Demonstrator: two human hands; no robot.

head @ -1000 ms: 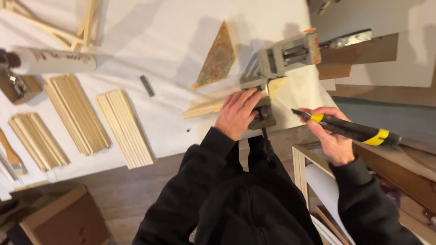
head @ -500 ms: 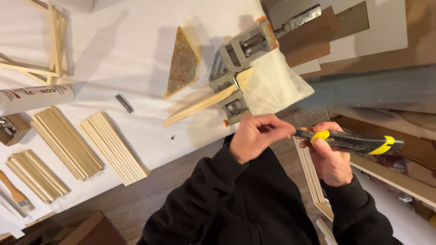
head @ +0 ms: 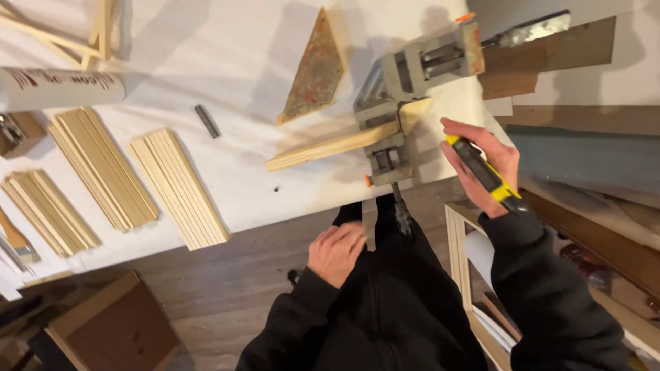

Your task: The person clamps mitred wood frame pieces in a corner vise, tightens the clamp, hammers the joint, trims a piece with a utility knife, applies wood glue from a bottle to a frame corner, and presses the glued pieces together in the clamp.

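Observation:
My right hand [head: 481, 165] grips a yellow and black utility knife [head: 485, 173], held just right of a grey corner clamp [head: 405, 89] on the white-covered table [head: 227, 62]. The clamp holds a pale wooden strip [head: 330, 145] that juts out to the left. My left hand [head: 335, 251] rests low against my black jacket, fingers curled, holding nothing I can see. The clamp's screw handle [head: 401, 209] hangs down over the table's front edge.
Three stacks of thin wooden slats [head: 180, 187] lie on the left of the table. A stained triangular board [head: 313, 69], a small dark rod [head: 206, 121] and a white tube [head: 58, 88] lie farther back. A wooden frame [head: 459, 254] stands at the right, a box [head: 113, 330] below left.
My left hand has dropped from the knife's tip down to my jacket. My right hand has turned the knife and brought it up beside the clamp.

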